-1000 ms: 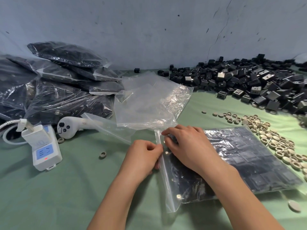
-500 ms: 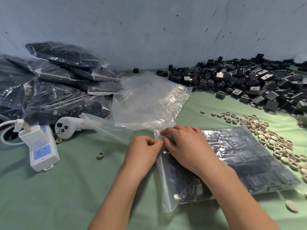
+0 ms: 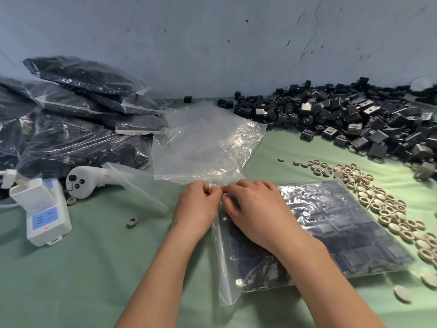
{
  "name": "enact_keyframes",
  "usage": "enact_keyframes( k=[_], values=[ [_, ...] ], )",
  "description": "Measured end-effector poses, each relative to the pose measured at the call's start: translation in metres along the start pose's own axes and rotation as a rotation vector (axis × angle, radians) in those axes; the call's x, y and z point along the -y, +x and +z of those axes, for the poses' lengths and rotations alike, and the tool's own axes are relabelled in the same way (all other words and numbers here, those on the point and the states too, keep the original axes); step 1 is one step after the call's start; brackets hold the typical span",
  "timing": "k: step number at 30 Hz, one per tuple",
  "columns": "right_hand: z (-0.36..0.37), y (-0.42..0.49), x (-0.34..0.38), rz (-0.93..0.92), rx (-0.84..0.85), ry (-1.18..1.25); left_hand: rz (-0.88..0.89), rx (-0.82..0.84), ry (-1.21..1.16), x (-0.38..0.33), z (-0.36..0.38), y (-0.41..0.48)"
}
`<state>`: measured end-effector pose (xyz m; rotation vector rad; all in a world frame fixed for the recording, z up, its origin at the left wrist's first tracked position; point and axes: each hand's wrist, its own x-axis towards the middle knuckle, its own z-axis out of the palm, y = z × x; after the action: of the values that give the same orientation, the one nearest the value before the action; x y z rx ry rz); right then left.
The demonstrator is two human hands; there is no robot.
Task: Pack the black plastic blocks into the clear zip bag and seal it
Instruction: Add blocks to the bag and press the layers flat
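A clear zip bag [image 3: 335, 233] filled with black plastic blocks lies flat on the green table, its zip edge running down its left side. My left hand [image 3: 196, 207] and my right hand [image 3: 255, 214] meet at the far end of that zip strip, both pinching it between thumb and fingers. My right palm rests on the bag. A large heap of loose black blocks [image 3: 343, 121] lies at the back right.
Filled bags [image 3: 78, 129] are stacked at the back left. Empty clear bags [image 3: 203, 147] lie just beyond my hands. A white power strip [image 3: 40, 214] and a white controller [image 3: 80, 183] sit at the left. Beige rings [image 3: 387, 207] are scattered to the right of the bag.
Both hands have slid along the zip strip away from me, to its far end. The bag has shifted slightly with them.
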<state>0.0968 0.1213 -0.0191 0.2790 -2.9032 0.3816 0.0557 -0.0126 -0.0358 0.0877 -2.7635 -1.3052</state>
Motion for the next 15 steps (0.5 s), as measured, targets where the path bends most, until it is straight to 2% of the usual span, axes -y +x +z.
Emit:
enact_keyframes(
  k=[7, 11, 15],
  values=[
    [0.0, 0.0, -0.001, -0.007, 0.014, 0.001, 0.034, -0.027, 0.016, -0.003, -0.002, -0.007],
    [-0.001, 0.002, -0.003, 0.011, 0.018, 0.035, 0.042, 0.048, 0.134, 0.003, -0.008, -0.032],
    [-0.002, 0.002, -0.002, 0.017, 0.021, 0.049, 0.029, 0.115, 0.103, 0.006, -0.014, -0.046]
  ],
)
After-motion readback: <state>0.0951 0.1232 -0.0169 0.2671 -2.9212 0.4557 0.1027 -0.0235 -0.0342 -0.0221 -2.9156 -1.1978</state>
